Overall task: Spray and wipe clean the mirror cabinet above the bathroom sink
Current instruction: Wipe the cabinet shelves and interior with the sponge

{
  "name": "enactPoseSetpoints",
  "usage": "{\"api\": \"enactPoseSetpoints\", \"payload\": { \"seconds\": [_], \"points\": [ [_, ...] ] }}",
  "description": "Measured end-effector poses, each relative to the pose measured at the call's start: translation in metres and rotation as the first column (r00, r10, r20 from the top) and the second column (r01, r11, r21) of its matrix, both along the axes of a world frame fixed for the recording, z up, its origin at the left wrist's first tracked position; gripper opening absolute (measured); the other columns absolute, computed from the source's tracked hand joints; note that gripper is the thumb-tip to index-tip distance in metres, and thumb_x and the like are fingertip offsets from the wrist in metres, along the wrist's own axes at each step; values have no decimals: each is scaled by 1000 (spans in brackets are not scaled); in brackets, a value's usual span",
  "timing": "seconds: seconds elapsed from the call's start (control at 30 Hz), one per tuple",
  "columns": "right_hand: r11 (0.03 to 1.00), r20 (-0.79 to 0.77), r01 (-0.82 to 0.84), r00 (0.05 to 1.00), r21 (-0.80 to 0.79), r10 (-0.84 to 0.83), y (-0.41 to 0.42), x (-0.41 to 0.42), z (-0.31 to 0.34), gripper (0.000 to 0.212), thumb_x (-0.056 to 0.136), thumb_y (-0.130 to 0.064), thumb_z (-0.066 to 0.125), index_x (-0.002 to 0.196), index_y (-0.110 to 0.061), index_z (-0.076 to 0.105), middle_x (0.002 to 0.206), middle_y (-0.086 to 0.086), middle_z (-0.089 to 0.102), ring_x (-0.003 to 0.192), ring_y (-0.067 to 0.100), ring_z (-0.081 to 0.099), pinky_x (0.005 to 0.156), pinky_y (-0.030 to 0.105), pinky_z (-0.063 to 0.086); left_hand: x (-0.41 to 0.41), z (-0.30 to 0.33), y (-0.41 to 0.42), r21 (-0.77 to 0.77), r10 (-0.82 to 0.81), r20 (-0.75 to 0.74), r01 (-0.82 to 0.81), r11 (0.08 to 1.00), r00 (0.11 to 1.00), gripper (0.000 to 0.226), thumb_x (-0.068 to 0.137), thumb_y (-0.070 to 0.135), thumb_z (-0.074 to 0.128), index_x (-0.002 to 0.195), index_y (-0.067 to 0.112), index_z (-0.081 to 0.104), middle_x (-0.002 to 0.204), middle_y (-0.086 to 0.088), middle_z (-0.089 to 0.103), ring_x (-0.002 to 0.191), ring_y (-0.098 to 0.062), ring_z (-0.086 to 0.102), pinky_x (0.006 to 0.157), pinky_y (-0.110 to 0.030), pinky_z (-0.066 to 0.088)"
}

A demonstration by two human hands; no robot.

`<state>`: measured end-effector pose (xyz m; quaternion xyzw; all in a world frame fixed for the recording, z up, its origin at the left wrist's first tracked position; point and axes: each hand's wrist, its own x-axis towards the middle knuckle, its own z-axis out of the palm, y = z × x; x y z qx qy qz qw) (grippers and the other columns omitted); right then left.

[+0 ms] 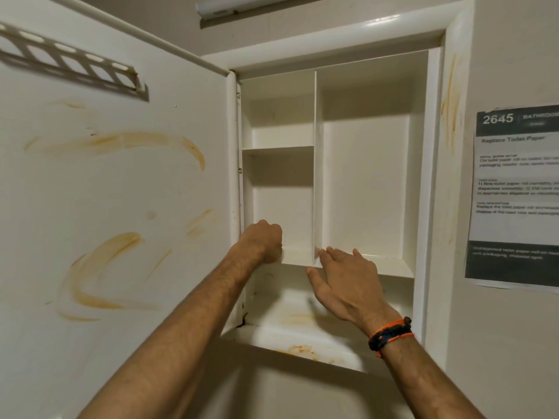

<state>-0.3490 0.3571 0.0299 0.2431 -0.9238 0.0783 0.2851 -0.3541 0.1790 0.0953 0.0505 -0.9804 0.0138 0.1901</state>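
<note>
The left hand (266, 240) curls over the lower shelf (390, 266) front edge; the right hand (344, 279) lies flat there. Pulling could dislodge the shelf insert, I judge.

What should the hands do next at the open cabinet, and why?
Probably lift out the white shelf insert: the left hand grips its lower edge and the right hand touches its front, while orange stains on the cabinet floor lie underneath it.

You have two hands up: left hand (266, 237) at 9 o'clock, right hand (348, 276) at 3. One open cabinet (435, 182), one door (121, 176), one notice (514, 192).
</note>
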Motion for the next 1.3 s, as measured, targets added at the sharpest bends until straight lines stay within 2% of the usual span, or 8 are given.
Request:
{"api": "enactPoseSetpoints", "payload": {
  "seconds": [0.13,0.3,0.53,0.7,0.87,1.0,1.13,1.3],
  "points": [
    [1000,-7,-1,1000,-2,1,1,0,1,59,99,-50,25,141,-15,45,144,4,50,134,18,43,117,40,20,6,4,0,88,-51,30,48,995,998,9,90,11,51,87,9,60,97,-9,62,88,-22,59,75,-31,49],
    [1000,-8,-2,1000,5,2,1,1,1,58,99,-49,25,142,-15,44,144,4,50,133,19,44,116,40,22,27,11,-7,231,-205,82,182,956,975,37,89,3,47,113,15,72,107,-3,72,94,-17,63,86,-29,50],
    [1000,-2,-3,1000,9,3,2,1,1,58,99,-49,26,142,-15,44,141,3,52,130,19,46,115,40,23,70,26,-22,347,-324,135,261,901,937,25,96,10,49,104,17,71,101,2,68,99,-17,61,87,-32,47],
    [1000,-7,-6,1000,10,6,1,2,1,58,98,-49,28,142,-15,44,140,3,53,130,18,46,116,40,23,65,38,-29,512,-121,-222,222,830,967,26,99,12,50,122,12,61,109,-1,59,100,-19,55,80,-30,47],
    [1000,-25,0,1000,6,0,1,1,0,58,97,-50,28,142,-16,44,140,2,53,130,17,46,116,39,23,37,28,-10,401,19,-472,196,895,881,27,94,3,49,111,10,68,108,-7,66,85,-16,59,72,-20,52],
    [1000,-40,1,999,7,-1,1,0,0,57,96,-50,29,141,-17,46,138,1,54,129,17,47,114,38,25,15,1,-1,244,-26,-250,89,966,968,19,91,10,60,110,9,66,110,-11,64,97,-24,64,91,-37,55],
    [1000,-49,4,999,2,-4,0,-2,-1,58,97,-50,29,142,-17,44,139,0,54,129,16,47,114,38,25,7,-16,-6,111,-76,-85,85,990,993,14,92,10,52,80,14,57,90,-8,60,78,-22,58,67,-31,46],
    [1000,-50,13,999,15,-12,0,-1,0,58,97,-49,31,144,-17,43,141,0,53,131,16,46,115,38,25,19,-11,-9,181,-166,-12,165,969,986,31,90,2,43,68,21,55,70,0,51,69,-19,51,58,-24,35]
  ]
}}
